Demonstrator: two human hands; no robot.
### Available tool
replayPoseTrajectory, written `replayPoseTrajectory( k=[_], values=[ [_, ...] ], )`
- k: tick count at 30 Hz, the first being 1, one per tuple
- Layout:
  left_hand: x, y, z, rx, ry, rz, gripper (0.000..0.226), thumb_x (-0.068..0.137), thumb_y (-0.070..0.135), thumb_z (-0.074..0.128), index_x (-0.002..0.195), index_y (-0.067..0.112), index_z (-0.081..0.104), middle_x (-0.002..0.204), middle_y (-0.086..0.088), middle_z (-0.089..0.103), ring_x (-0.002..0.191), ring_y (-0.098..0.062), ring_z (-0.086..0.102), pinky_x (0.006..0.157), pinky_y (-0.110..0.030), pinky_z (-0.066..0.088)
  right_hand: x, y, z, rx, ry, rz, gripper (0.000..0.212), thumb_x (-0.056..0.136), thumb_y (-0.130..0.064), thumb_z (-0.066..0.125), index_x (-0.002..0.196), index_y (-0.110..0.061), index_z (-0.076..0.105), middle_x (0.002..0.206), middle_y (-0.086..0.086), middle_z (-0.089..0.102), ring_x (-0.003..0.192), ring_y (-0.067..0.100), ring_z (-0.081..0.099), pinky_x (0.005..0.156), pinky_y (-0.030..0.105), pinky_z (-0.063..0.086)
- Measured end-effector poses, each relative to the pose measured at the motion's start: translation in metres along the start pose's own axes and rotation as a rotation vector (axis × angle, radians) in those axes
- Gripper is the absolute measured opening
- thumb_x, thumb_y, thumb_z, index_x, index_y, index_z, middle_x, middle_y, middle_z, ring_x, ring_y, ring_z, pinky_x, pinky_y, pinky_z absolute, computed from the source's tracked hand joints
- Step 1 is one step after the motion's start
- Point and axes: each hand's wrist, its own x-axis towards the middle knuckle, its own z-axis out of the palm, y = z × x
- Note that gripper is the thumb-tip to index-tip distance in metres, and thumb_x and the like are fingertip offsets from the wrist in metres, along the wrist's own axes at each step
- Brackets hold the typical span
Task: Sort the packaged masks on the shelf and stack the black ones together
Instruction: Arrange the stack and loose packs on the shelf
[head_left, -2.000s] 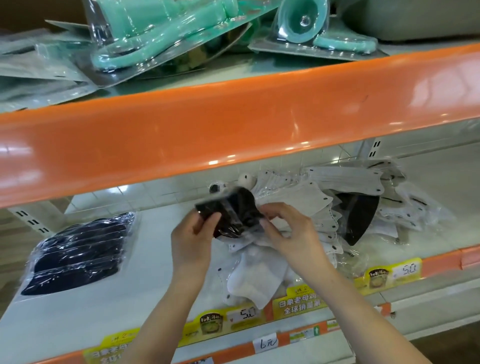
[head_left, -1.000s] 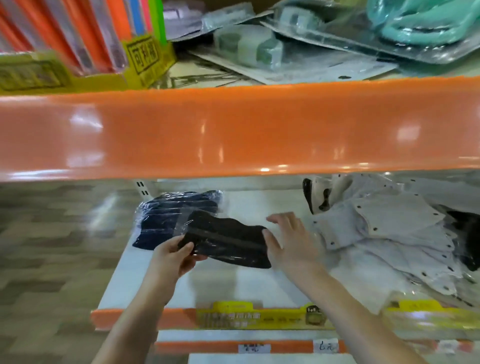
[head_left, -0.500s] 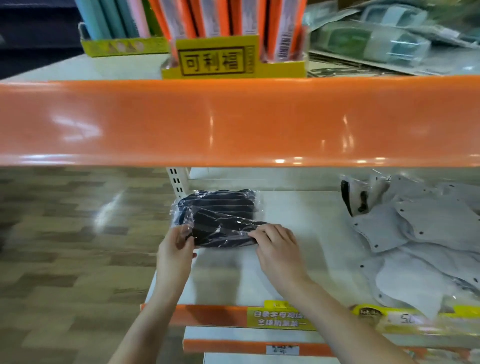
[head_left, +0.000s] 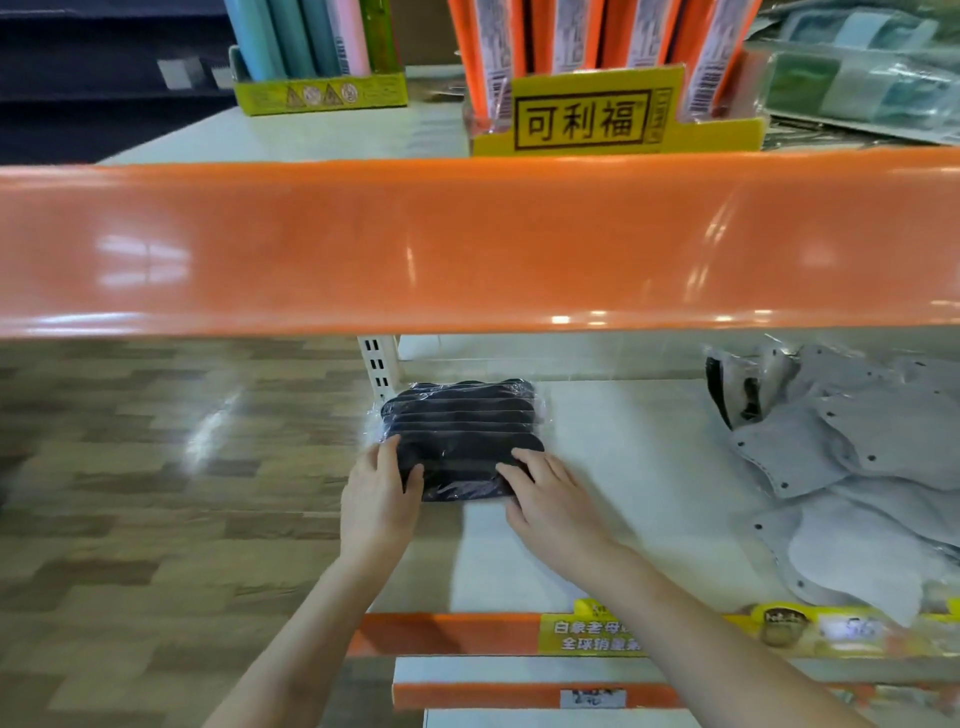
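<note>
A stack of black masks in clear wrappers (head_left: 460, 431) lies at the left end of the white shelf (head_left: 623, 467). My left hand (head_left: 379, 499) holds the stack's near left corner, thumb on top. My right hand (head_left: 550, 499) rests with fingers on the stack's near right corner. A heap of grey-white packaged masks (head_left: 862, 467) spreads over the right side of the shelf, and one black mask (head_left: 727, 389) stands on edge at the heap's back left.
An orange shelf edge (head_left: 467, 244) runs across above the masks. On the upper shelf stand a yellow display box (head_left: 597, 119) with orange items and a green box (head_left: 317, 93). Wooden floor (head_left: 156, 467) lies left of the shelf. Yellow price labels (head_left: 597, 634) line the front rail.
The black mask taken from the heap has been carried left and laid on the black stack. Both hands now rest at the stack's near corners, barely moved in the last half second.
</note>
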Motion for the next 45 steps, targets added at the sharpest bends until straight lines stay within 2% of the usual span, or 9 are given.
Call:
replayPoseTrajectory(
  k=[5, 10, 19, 24, 27, 31, 36, 39, 45],
  values=[
    [0.016, 0.002, -0.001, -0.011, 0.09, -0.055, 0.035, 0.095, 0.024, 0.051, 0.125, 0.007, 0.053, 0.117, -0.019, 0.057, 0.108, -0.04, 0.05, 0.085, -0.045, 0.041, -0.002, -0.003, -0.004, 0.038, -0.018, -0.007, 0.049, 0.101, -0.034, 0.037, 0.146, -0.017, 0.032, 0.154, 0.001, 0.024, 0.142, 0.018, 0.017, 0.115, 0.028, 0.011],
    [0.037, 0.008, -0.008, -0.279, -0.048, -0.106, 0.042, 0.099, 0.024, 0.044, 0.138, 0.008, 0.041, 0.133, -0.014, 0.051, 0.121, -0.028, 0.047, 0.092, -0.032, 0.036, -0.004, -0.001, -0.001, 0.044, -0.03, 0.01, 0.049, 0.1, -0.032, 0.039, 0.147, -0.017, 0.032, 0.154, 0.0, 0.021, 0.142, 0.018, 0.016, 0.114, 0.026, 0.011],
    [0.043, 0.02, -0.009, -0.407, -0.098, -0.075, 0.038, 0.1, 0.018, 0.042, 0.136, 0.007, 0.045, 0.133, -0.011, 0.054, 0.122, -0.024, 0.051, 0.099, -0.034, 0.04, 0.011, 0.008, 0.003, 0.179, -0.002, 0.129, 0.045, 0.096, -0.007, 0.041, 0.14, -0.015, 0.043, 0.152, -0.002, 0.029, 0.139, 0.016, 0.025, 0.109, 0.02, 0.017],
    [0.048, 0.014, -0.011, -0.393, -0.052, -0.104, 0.034, 0.101, 0.019, 0.039, 0.133, 0.008, 0.044, 0.103, -0.002, 0.06, 0.076, -0.008, 0.053, 0.065, -0.027, 0.044, 0.016, 0.008, 0.003, 0.189, 0.005, 0.15, 0.05, 0.091, 0.004, 0.04, 0.138, -0.014, 0.044, 0.151, -0.002, 0.028, 0.139, 0.017, 0.024, 0.11, 0.022, 0.021],
    [0.051, 0.013, -0.009, -0.383, -0.075, -0.122, 0.038, 0.101, 0.021, 0.038, 0.138, 0.01, 0.04, 0.084, 0.011, 0.051, 0.067, 0.003, 0.041, 0.056, -0.02, 0.035, 0.015, 0.004, 0.005, 0.212, -0.007, 0.125, 0.045, 0.094, -0.001, 0.041, 0.137, -0.015, 0.045, 0.152, -0.003, 0.028, 0.14, 0.016, 0.023, 0.111, 0.022, 0.019],
    [0.057, 0.019, -0.004, -0.366, -0.12, -0.066, 0.04, 0.101, 0.024, 0.04, 0.139, 0.009, 0.041, 0.132, -0.007, 0.054, 0.099, -0.013, 0.057, 0.08, -0.025, 0.037, 0.01, 0.0, 0.009, 0.221, -0.039, 0.08, 0.042, 0.097, -0.027, 0.046, 0.138, -0.017, 0.043, 0.152, -0.001, 0.024, 0.14, 0.017, 0.022, 0.113, 0.026, 0.021],
    [0.066, 0.014, 0.003, -0.232, -0.107, -0.024, 0.038, 0.099, 0.018, 0.042, 0.135, 0.006, 0.041, 0.13, -0.016, 0.051, 0.114, -0.029, 0.049, 0.084, -0.034, 0.042, 0.013, -0.001, 0.011, 0.146, 0.0, 0.124, 0.045, 0.097, -0.036, 0.046, 0.139, -0.02, 0.041, 0.153, -0.002, 0.023, 0.143, 0.016, 0.015, 0.113, 0.027, 0.015],
    [0.056, 0.01, 0.007, -0.054, -0.017, 0.154, 0.038, 0.095, 0.011, 0.048, 0.131, 0.002, 0.046, 0.129, -0.018, 0.051, 0.12, -0.033, 0.044, 0.098, -0.04, 0.039, 0.013, -0.004, 0.014, 0.112, 0.025, 0.155, 0.044, 0.097, -0.036, 0.043, 0.138, -0.02, 0.04, 0.154, -0.002, 0.022, 0.144, 0.018, 0.012, 0.115, 0.03, 0.014],
    [0.013, 0.034, 0.034, 0.109, -0.121, 0.41, 0.045, 0.099, 0.029, 0.045, 0.142, 0.015, 0.04, 0.155, -0.007, 0.027, 0.146, -0.025, 0.013, 0.117, -0.039, 0.013, 0.017, -0.008, 0.013, 0.076, 0.054, 0.159, 0.046, 0.095, -0.031, 0.046, 0.138, -0.017, 0.04, 0.152, 0.001, 0.026, 0.143, 0.02, 0.016, 0.115, 0.031, 0.016]
  ],
)
